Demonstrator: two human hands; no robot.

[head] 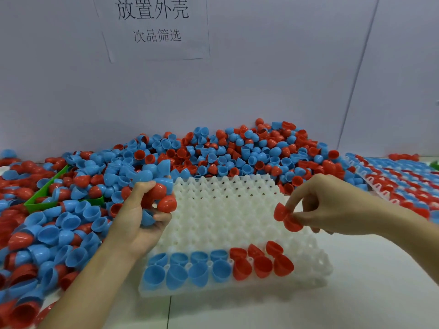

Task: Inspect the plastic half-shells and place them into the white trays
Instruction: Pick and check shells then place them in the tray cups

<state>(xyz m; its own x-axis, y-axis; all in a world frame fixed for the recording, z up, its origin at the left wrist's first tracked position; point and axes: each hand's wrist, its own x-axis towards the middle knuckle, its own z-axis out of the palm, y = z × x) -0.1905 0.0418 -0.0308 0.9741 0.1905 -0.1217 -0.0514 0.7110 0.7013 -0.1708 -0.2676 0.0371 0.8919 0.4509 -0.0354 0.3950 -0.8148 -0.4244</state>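
A white moulded tray (225, 210) lies in front of me on the table. Its nearest rows hold several blue half-shells (187, 269) on the left and red half-shells (261, 260) on the right. My left hand (137, 224) hovers at the tray's left edge and grips a bunch of red and blue shells (164, 198). Over the tray's right part, my right hand (327, 205) pinches a joined pair of red half-shells (286, 218) between thumb and fingers.
A big heap of loose red and blue shells (237, 153) fills the table behind and to the left of the tray. A green bin (45, 198) sits in the heap at left. A filled tray (403, 179) lies at right. A paper sign (154, 27) hangs on the wall.
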